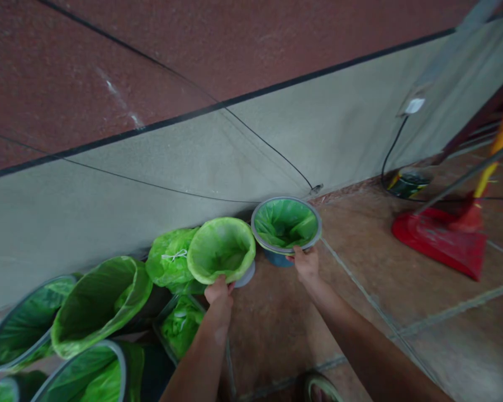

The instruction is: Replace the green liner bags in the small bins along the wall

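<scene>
My left hand [220, 290] grips the near rim of a small trash bin [190, 254] whose green liner is folded over the edge. To its right, my right hand [305, 263] is closed on the near rim of a second trash bin [257, 226] with a grey ring over its green liner. Both bins are by the wall, side by side, their mouths facing up toward me. Against the left bin rests a tied green bag [167, 262] with a white string. My thumbs show on the rims; the other fingers are partly hidden beneath.
Several more lined bins crowd the left, among them a large green-lined bin [58, 335]. A red dustpan [440, 240] and a yellow-handled broom [501, 134] stand at right. A can [408, 183] and black cable [385, 159] lie by the wall. A tape roll [333, 388] sits below.
</scene>
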`<state>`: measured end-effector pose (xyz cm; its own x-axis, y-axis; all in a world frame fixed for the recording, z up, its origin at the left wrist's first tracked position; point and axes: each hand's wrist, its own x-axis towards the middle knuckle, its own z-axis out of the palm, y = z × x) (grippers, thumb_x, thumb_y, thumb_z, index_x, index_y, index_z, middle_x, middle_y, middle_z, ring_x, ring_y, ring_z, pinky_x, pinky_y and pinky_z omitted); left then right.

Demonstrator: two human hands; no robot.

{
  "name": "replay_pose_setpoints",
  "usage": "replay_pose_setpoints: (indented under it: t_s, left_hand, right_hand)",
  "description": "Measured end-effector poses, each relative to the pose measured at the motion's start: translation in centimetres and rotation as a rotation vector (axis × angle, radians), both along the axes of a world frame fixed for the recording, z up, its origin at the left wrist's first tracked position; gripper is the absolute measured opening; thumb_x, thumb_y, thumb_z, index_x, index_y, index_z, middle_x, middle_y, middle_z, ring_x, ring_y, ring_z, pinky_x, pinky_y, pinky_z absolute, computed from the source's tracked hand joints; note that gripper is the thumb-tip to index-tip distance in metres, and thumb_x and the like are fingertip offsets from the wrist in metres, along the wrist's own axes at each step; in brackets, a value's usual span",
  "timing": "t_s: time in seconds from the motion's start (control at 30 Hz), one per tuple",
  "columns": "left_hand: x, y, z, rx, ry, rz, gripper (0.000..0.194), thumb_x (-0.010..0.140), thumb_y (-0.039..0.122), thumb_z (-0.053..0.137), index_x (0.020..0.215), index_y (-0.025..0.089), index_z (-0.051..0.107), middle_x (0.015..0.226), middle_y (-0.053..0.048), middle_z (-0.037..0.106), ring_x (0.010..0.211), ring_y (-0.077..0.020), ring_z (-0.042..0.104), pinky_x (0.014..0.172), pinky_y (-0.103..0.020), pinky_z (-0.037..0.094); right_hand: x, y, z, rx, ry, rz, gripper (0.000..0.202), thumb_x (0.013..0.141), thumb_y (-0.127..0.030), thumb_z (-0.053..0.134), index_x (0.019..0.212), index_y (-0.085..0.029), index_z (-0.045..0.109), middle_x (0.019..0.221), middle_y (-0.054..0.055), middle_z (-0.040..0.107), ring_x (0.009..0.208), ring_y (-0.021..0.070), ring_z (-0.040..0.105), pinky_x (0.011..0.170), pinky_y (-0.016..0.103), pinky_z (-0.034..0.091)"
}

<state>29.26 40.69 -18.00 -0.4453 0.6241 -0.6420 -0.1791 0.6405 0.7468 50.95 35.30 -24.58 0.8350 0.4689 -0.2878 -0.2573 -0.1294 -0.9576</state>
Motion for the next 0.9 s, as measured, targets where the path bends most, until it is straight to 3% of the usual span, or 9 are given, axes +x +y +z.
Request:
replay_pose_setpoints:
  t_s: [0.17,0.37,0.47,0.57,0.67,0.77,0.83,0.9]
  left_hand:
    - [-0.6,-0.2,-0.3,0.009,-0.015,0.007,0.010,0.077,0.011,0.062,0.083,0.016,0.056,0.100,-0.006,0.064,0.085,-0.0185,0.068,0.065,-0.027,0.060]
    - [-1.3,-0.1,-0.8,-0.010,-0.087,-0.032,0.009,0.082,0.016,0.062,0.090,0.015,0.057,0.077,-0.002,0.064,0.068,-0.0150,0.067,0.067,-0.030,0.060]
    - [-2.1,-0.4,-0.5,-0.063,-0.116,-0.140,0.019,0.086,0.030,0.060,0.094,0.013,0.058,0.074,-0.005,0.064,0.063,-0.0161,0.067,0.064,-0.031,0.058]
    - [-3.6,-1.3,0.3,-0.101,-0.104,-0.326,0.034,0.087,0.044,0.057,0.102,0.014,0.057,0.081,-0.008,0.067,0.065,-0.0170,0.068,0.064,-0.031,0.056]
    - [-6.5,-3.3,1.2,-0.122,-0.119,-0.554,0.034,0.084,0.044,0.061,0.102,0.016,0.057,0.085,-0.008,0.069,0.068,-0.0171,0.068,0.065,-0.030,0.054]
    - [-10.8,-6.6,1.8,-0.211,-0.130,-0.786,0.028,0.077,0.038,0.069,0.091,0.015,0.062,0.082,-0.006,0.069,0.066,-0.0158,0.067,0.063,-0.026,0.051]
    - [-14.1,-9.1,1.8,-0.270,-0.135,-0.806,0.026,0.076,0.036,0.071,0.088,0.014,0.063,0.079,-0.005,0.069,0.064,-0.0148,0.066,0.061,-0.024,0.049]
    - [-17.3,-11.7,1.6,-0.294,-0.161,-0.673,0.022,0.077,0.033,0.069,0.086,0.013,0.063,0.076,-0.005,0.068,0.063,-0.0145,0.065,0.060,-0.023,0.048]
  right_hand:
    - [0.2,0.0,-0.2,0.030,0.027,-0.091,0.064,0.060,-0.062,0.069,0.101,-0.019,0.044,0.095,0.007,0.068,0.067,0.0168,0.068,0.052,0.026,0.059]
    - [0.0,-0.6,0.8,0.110,0.148,-0.106,0.063,0.063,-0.055,0.074,0.107,-0.019,0.047,0.073,-0.002,0.066,0.051,0.0134,0.063,0.049,0.026,0.057]
    - [-1.7,-2.0,1.7,0.041,0.254,-0.119,0.063,0.072,-0.053,0.068,0.119,-0.019,0.042,0.060,-0.006,0.061,0.048,0.0146,0.063,0.046,0.024,0.054]
    - [-5.0,-4.7,1.3,-0.031,0.352,-0.062,0.064,0.076,-0.051,0.066,0.124,-0.021,0.037,0.058,-0.007,0.060,0.047,0.0136,0.061,0.045,0.022,0.052]
    - [-9.1,-8.7,-0.2,-0.079,0.428,0.105,0.052,0.079,-0.045,0.064,0.118,-0.022,0.040,0.060,-0.007,0.059,0.052,0.0116,0.060,0.051,0.022,0.052]
    - [-12.6,-12.8,-1.7,-0.295,0.501,0.325,0.037,0.079,-0.035,0.061,0.109,-0.022,0.043,0.056,-0.008,0.054,0.050,0.0109,0.057,0.051,0.021,0.049]
    - [-13.9,-14.9,-2.0,-0.426,0.509,0.429,0.035,0.077,-0.029,0.060,0.107,-0.021,0.043,0.053,-0.007,0.052,0.047,0.0122,0.057,0.050,0.022,0.048]
    - [-14.4,-16.2,-1.8,-0.508,0.466,0.528,0.033,0.076,-0.027,0.057,0.106,-0.021,0.044,0.051,-0.006,0.052,0.047,0.0140,0.057,0.049,0.024,0.047]
